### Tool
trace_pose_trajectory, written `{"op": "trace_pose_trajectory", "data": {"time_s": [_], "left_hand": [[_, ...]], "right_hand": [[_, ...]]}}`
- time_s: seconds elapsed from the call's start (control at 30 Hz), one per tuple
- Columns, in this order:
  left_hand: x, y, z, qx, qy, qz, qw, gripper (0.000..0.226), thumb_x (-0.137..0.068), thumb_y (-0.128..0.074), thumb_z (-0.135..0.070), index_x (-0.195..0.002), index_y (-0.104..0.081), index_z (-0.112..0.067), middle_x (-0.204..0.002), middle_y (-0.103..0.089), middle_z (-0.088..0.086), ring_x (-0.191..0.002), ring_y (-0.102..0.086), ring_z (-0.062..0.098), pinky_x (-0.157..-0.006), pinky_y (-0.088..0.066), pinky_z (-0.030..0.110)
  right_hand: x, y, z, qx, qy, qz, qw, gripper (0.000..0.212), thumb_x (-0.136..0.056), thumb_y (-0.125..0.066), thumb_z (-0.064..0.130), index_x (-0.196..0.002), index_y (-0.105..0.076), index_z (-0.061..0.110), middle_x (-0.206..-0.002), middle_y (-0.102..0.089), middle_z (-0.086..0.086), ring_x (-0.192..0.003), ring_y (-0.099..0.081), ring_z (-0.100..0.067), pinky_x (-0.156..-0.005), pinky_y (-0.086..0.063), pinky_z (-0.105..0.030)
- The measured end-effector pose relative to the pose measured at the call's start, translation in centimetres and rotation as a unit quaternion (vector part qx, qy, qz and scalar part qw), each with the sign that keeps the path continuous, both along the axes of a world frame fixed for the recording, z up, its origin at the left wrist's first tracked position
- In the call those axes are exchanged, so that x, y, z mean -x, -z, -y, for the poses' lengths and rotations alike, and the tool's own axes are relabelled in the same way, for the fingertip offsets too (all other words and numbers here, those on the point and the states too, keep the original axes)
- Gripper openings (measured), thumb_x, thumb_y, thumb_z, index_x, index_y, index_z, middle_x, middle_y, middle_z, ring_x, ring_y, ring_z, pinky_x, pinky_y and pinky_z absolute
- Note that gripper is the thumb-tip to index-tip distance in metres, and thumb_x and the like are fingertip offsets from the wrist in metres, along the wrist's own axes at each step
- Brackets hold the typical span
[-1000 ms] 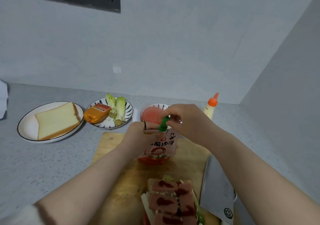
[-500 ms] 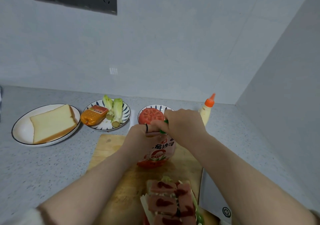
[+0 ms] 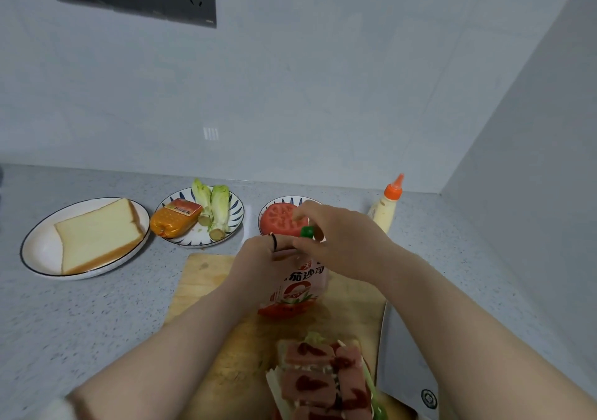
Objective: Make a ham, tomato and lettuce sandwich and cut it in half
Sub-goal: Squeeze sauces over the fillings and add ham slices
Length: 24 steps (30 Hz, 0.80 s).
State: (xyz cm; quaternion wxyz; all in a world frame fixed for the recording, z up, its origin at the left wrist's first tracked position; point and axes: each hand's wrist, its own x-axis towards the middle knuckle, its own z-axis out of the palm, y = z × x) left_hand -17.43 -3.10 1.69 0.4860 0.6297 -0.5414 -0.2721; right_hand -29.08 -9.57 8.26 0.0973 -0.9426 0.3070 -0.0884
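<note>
From the cutting board, the bread slice lies on its white plate at ten o'clock, and the wrapped ham and lettuce share a patterned plate at eleven. Over the board's far edge the left hand is clenched round the neck of the ketchup pouch, which stands upright on the wood. The right hand pinches the green cap at the pouch's top, with the tomato slice just behind at twelve. Since the open sandwich, at six o'clock from the pouch, already carries red streaks on its ham, this looks like capping up. To do it well, hold the neck firmly but spare the soft belly, or sauce will well out under the thread. Seat the cap square and turn with the fingertips until snug. Then park the pouch by the mayonnaise bottle at one o'clock, clear of the cleaver at three, and fetch the bread to close the stack
</note>
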Motion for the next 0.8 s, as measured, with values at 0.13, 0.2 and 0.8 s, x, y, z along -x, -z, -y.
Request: {"op": "trace_pose_trajectory", "data": {"time_s": [0.13,0.2,0.8], "left_hand": [[0.1,0.0,0.0,-0.006,0.0,0.007,1.0,0.035,-0.082,-0.062,-0.009,-0.072,-0.062,-0.043,-0.069,-0.062,-0.024,-0.066,-0.058,-0.016,-0.059,-0.044,0.001],[0.2,0.1,0.1,-0.011,-0.005,0.026,1.0,0.027,-0.083,-0.061,-0.012,-0.078,-0.064,-0.039,-0.072,-0.063,-0.02,-0.067,-0.058,-0.01,-0.06,-0.044,0.002],[-0.2,0.2,0.1,-0.016,-0.016,0.005,1.0,0.021,-0.081,-0.062,-0.009,-0.081,-0.07,-0.028,-0.07,-0.063,-0.021,-0.068,-0.059,-0.009,-0.059,-0.044,0.001]], "right_hand": [[-0.6,0.0,0.1,0.014,0.021,-0.046,0.999,0.029,-0.09,-0.045,0.039,-0.079,-0.043,0.012,-0.064,-0.043,0.003,-0.065,-0.046,-0.018,-0.05,-0.028,-0.024],[-1.2,-0.1,0.0,0.053,0.07,-0.067,0.994,0.045,-0.087,-0.047,0.049,-0.063,-0.033,0.014,-0.057,-0.035,0.004,-0.053,-0.036,-0.013,-0.046,-0.02,-0.024],[-0.8,0.0,-0.5,0.043,0.053,-0.003,0.998,0.032,-0.088,-0.045,0.044,-0.074,-0.031,0.019,-0.059,-0.035,0.009,-0.057,-0.041,-0.015,-0.048,-0.021,-0.024]]}}
